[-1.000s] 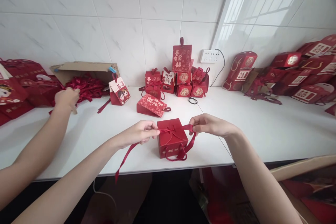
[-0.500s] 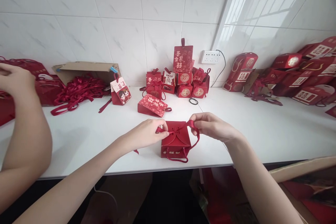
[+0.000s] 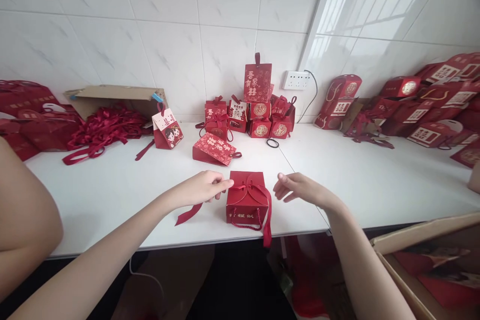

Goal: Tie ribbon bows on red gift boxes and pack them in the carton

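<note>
Head camera: we look down on a small red gift box [image 3: 247,203] standing upright near the front edge of the white table [image 3: 112,195], between our two hands. A dark red ribbon [image 3: 262,200] crosses its folded top; one end lies flat on the table to the left of the box, the other hangs down over the front right corner and past the table edge. A twisted cord handle droops across the box's front face.

Our left hand [image 3: 202,189] sits just beside the box's upper left corner, fingers curled loosely, the fingertips at the ribbon where it leaves the lid; we cannot tell whether they pinch it. Our right hand [image 3: 296,187] hovers just right of the box, apart from it, fingers spread and loose, holding nothing.

Behind the box lies a flat patterned red pouch [image 3: 214,149], and further back against the tiled wall stands a cluster of finished red boxes [image 3: 258,110]. A black hair tie [image 3: 272,143] lies near them. To the left we see a small house-shaped box [image 3: 167,130], a heap of red ribbons [image 3: 105,127] and an open cardboard carton [image 3: 116,96]. Larger red gift bags [image 3: 420,110] are piled along the right. Another person's arm [image 3: 22,225] fills the lower left corner.
</note>
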`<state>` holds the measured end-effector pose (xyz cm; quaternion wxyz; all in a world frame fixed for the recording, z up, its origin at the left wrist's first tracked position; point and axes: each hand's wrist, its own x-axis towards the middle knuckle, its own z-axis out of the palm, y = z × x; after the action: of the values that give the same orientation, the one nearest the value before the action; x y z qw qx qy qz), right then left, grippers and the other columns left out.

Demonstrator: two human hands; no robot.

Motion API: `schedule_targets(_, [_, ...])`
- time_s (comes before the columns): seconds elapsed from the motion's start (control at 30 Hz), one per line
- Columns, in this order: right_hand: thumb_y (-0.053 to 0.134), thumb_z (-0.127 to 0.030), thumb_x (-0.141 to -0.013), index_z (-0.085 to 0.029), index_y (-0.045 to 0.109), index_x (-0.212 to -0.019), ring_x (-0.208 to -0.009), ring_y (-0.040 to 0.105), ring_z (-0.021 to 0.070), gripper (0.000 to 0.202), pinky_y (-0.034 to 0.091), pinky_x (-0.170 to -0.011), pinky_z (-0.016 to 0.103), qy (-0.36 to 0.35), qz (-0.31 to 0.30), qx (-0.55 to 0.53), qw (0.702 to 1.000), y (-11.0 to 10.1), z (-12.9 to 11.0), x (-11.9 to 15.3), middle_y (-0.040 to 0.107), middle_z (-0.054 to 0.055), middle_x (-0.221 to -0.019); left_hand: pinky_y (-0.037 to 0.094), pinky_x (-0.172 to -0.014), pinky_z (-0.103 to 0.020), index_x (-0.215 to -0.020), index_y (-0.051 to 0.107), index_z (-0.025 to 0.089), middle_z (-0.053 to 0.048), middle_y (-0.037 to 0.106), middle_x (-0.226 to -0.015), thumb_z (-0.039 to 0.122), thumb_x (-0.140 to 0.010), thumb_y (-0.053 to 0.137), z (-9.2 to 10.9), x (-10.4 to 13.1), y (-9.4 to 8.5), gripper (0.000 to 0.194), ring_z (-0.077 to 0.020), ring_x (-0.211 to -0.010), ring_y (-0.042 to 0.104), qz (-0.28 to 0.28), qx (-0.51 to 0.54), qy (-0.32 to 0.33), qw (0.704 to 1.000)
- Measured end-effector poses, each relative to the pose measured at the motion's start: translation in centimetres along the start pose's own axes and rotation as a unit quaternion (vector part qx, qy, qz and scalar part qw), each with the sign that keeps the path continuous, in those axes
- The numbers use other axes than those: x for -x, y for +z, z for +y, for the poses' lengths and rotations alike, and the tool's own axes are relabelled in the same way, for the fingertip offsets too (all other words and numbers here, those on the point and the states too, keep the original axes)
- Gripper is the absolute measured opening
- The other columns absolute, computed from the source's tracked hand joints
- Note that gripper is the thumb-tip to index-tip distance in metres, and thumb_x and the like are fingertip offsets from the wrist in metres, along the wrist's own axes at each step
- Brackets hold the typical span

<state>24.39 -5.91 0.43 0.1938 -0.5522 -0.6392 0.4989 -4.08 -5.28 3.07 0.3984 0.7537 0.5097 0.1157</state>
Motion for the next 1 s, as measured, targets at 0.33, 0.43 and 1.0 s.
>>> schedule_targets(0.33, [0.065,-0.052,-0.072,-0.015,0.058,-0.072,-0.061,0.046,0.0101,0.037,0.037,-0.059,0.025,-0.147,-0.036,-0.098,0.984,2.4,-1.9,0.5,0.052,-0.002,-0.064,0.031,-0.048,-0.021,-0.081,0.053,0.019,0.004,0.050,-0.064,0.045,-0.079,0.053,0.2,-0.2,0.2,0.026,-0.0089,-0.053,0.043,-0.004,0.094,0.043,0.995])
schedule_targets(0.43, [0.067,-0.047,-0.073,-0.016,0.062,-0.074,-0.073,0.054,0.0138,0.032,0.042,-0.068,0.027,-0.190,0.003,-0.119,0.975,2.8,-2.9,0.4,0.061,0.003,-0.080,0.032,-0.049,-0.021,-0.088,0.053,0.020,0.003,0.052,-0.067,0.042,-0.081,0.051,0.7,-0.3,0.0,0.023,-0.0093,-0.054,0.044,0.002,0.088,0.059,0.994])
schedule_targets(1.0, [0.049,-0.019,-0.082,-0.021,0.066,-0.093,-0.086,0.064,0.0171,0.020,0.049,-0.077,0.030,-0.299,0.179,0.030,0.937,6.9,-3.2,-2.1,0.069,0.004,-0.095,0.044,-0.073,-0.027,-0.086,0.062,0.022,-0.001,0.057,-0.095,0.030,-0.086,0.047,1.9,0.5,0.0,0.018,-0.0159,-0.081,0.058,0.076,-0.129,0.164,0.975])
